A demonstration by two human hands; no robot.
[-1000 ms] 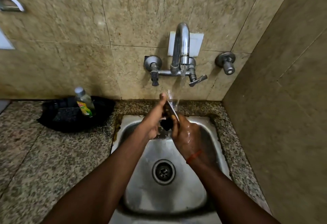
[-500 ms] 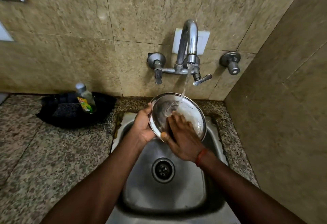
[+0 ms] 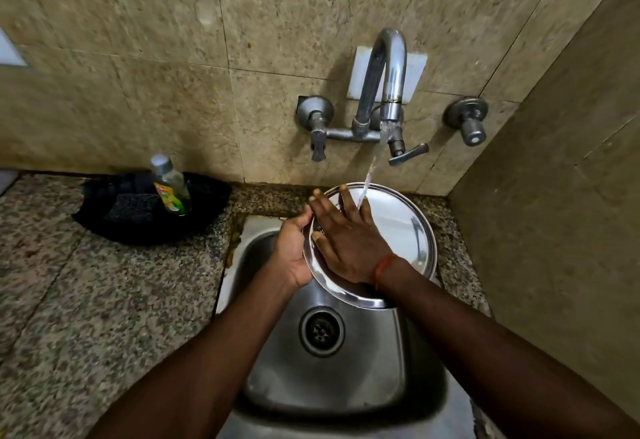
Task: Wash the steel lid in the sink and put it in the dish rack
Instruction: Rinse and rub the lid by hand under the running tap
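Over the back half of the sink (image 3: 346, 386), gripping the steel lid (image 3: 398, 227) by its left rim with the left hand (image 3: 294, 251), thumb hooked over the edge, other fingers hidden behind; pressing the right hand (image 3: 349, 244) flat on the lid's near face, fingers straight and spread, holding nothing. Holding the lid tilted above the bowl, up off the drain (image 3: 322, 332) at the sink's middle. Rinsing under a thin stream (image 3: 367, 182) from the tap (image 3: 388, 68) on the wall behind the sink, water landing beside the right fingertips. Left of the sink, on the counter (image 3: 86, 300), a soap bottle (image 3: 169, 185) and scrub pad (image 3: 133, 208) in a dark tray (image 3: 114, 227), untouched. Judging by the bright face and no suds showing, well into the rinse; cannot tell for the hidden side. Left to do: finishing the rinse, shaking off the water, then carrying to the dish rack, nowhere in view from the sink
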